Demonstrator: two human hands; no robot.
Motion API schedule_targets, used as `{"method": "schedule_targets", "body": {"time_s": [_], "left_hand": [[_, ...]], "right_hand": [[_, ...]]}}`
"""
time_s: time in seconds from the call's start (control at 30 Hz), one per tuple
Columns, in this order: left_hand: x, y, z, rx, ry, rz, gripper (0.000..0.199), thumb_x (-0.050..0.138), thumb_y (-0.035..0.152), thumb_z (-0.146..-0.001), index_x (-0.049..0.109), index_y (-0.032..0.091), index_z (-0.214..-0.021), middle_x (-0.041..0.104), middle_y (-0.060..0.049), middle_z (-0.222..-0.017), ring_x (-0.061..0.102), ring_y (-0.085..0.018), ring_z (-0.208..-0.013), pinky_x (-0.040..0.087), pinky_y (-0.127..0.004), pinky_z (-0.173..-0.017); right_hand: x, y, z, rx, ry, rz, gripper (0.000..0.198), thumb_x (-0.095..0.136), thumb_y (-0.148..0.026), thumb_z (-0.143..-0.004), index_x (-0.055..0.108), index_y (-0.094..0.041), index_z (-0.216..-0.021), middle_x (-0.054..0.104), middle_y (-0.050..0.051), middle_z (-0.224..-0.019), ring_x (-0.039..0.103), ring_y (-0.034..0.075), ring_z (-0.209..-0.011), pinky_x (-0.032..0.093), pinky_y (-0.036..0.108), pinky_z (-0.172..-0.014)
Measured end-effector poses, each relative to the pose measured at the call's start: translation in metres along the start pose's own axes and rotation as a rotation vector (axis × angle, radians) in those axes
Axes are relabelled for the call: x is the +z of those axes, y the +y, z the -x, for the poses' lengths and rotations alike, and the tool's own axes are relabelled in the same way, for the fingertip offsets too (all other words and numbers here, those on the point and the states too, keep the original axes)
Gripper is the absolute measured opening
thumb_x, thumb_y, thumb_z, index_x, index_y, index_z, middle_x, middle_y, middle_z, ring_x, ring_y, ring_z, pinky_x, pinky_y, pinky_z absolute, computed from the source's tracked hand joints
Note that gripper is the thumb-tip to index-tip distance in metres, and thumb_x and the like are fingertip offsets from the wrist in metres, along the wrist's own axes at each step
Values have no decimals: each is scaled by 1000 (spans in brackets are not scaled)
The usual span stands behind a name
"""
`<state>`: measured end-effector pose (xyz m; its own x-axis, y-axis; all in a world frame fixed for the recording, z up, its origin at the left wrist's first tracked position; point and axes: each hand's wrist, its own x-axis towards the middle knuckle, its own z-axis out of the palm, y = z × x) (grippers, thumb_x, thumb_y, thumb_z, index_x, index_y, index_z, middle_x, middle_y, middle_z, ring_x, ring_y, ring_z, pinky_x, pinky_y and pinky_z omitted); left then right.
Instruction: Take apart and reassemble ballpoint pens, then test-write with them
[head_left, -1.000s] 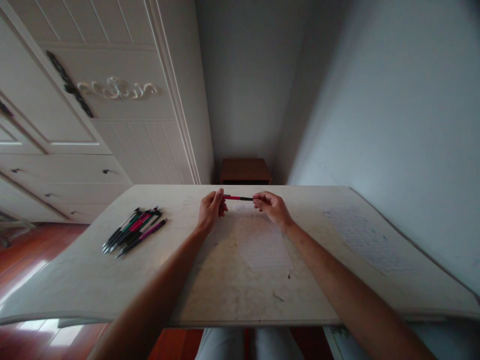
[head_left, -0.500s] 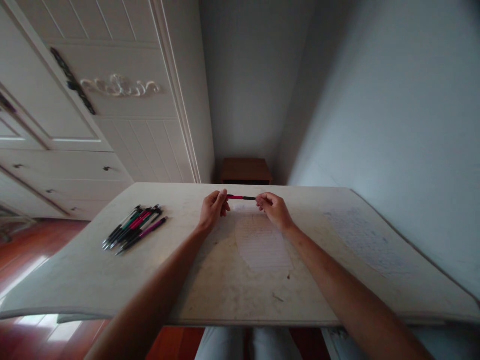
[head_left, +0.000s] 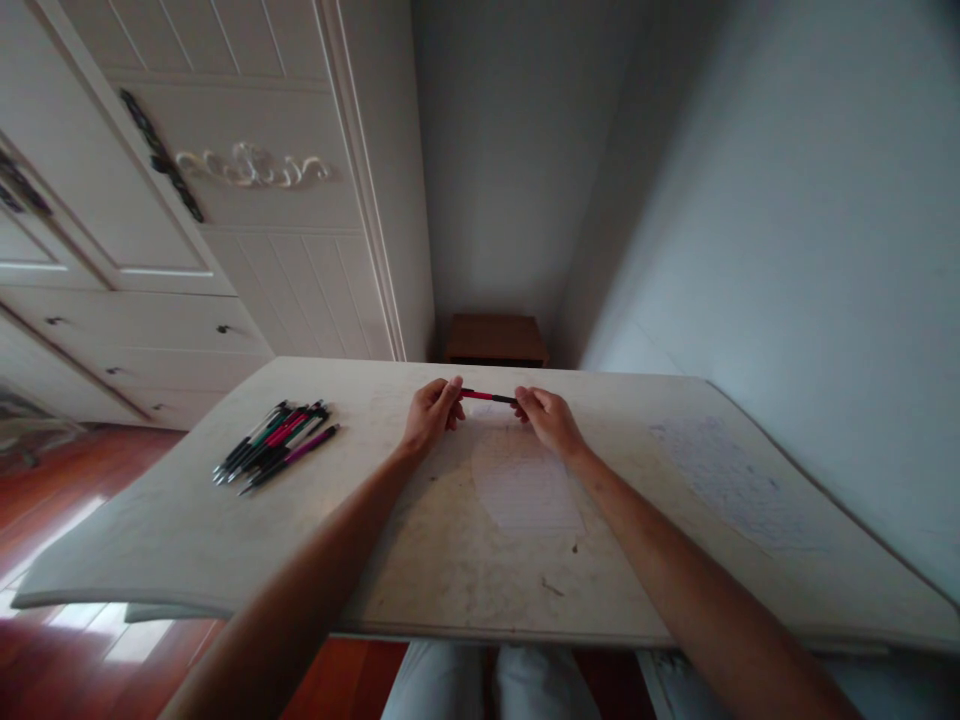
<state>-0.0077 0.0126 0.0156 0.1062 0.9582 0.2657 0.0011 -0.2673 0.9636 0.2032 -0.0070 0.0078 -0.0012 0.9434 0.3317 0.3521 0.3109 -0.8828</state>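
A red and black pen [head_left: 486, 396] is stretched sideways between my two hands, above the far part of the table. My left hand [head_left: 433, 412] pinches its left end between thumb and fingers. On the other end, the black part, my right hand [head_left: 547, 412] is closed with the fingertips. Below the hands lies a sheet of lined paper [head_left: 525, 485], flat on the table. To the left of my left hand rests a pile of several pens [head_left: 277, 442], in black, red, green and purple.
The pale, stained table [head_left: 420, 570] spreads out in front of me. On its right side lies a paper covered in writing [head_left: 739, 485]. A white cabinet [head_left: 300, 290] stands at the left, a brown wooden box-like piece [head_left: 496, 338] behind the table, and a wall [head_left: 810, 220] at the right.
The view has shifted slightly. My right thumb now presses against the black end of the pen, and the pen tilts a little more down to the right. Both hands keep their hold.
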Motion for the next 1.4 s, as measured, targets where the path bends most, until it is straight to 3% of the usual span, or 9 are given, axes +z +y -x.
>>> {"method": "schedule_targets", "body": {"time_s": [0.2, 0.47, 0.67, 0.87, 1.03, 1.2, 1.4], "left_hand": [[1, 4, 1, 3, 27, -22, 50, 58, 65, -80, 55, 16, -66, 60, -2, -53, 46, -8, -37, 33, -20, -38], [1, -1, 0, 7, -43, -21, 43, 64, 57, -78, 61, 15, -84, 60, 1, -56, 47, -8, -39, 34, -19, -38], [0, -4, -1, 36, -33, 13, 42, 66, 55, -78, 59, 15, -86, 62, 1, -62, 48, -7, -40, 36, -19, -38], [1, -5, -1, 48, -64, 26, 42, 66, 54, -78, 59, 14, -88, 64, -1, -65, 49, -6, -40, 37, -19, -38], [1, -3, 1, 57, -68, 49, 42, 67, 53, -78, 59, 13, -91, 65, -1, -67, 50, -7, -41, 38, -19, -39], [0, 2, 2, 59, -32, 61, 44, 67, 55, -77, 59, 13, -87, 64, -1, -65, 49, -6, -40, 37, -19, -38], [-2, 3, -1, -10, 59, 54, 52, 56, 65, -80, 54, 15, -66, 58, -1, -52, 47, -7, -37, 34, -19, -37]], "right_hand": [[-2, -3, -4, -52, 56, -96, 27, 71, -46, -73, 66, -20, -75, 66, 3, -72, 59, 16, -65, 46, 28, -63], [-8, 2, -10, 26, 100, -242, 34, 82, -45, -59, 67, -20, -78, 68, 3, -78, 62, 18, -73, 51, 33, -72], [-7, 12, -10, 1, 93, -175, 51, 72, -60, -70, 64, -21, -102, 69, 7, -93, 63, 22, -86, 50, 35, -79], [-7, 12, -5, -14, 95, 169, 63, 35, -72, -88, 66, -19, -74, 68, 9, -82, 63, 24, -83, 45, 35, -79], [-6, 11, -5, -112, 93, 255, 62, 36, -74, -87, 56, -20, -64, 61, 6, -70, 58, 20, -69, 42, 32, -69], [-1, 10, -6, -106, 127, 116, 46, 51, -66, -84, 55, -21, -74, 59, 2, -69, 54, 18, -66, 42, 30, -64], [-4, 4, -9, -78, 115, -179, 29, 66, -48, -76, 57, -21, -79, 62, 3, -72, 58, 17, -69, 46, 31, -67]]}}
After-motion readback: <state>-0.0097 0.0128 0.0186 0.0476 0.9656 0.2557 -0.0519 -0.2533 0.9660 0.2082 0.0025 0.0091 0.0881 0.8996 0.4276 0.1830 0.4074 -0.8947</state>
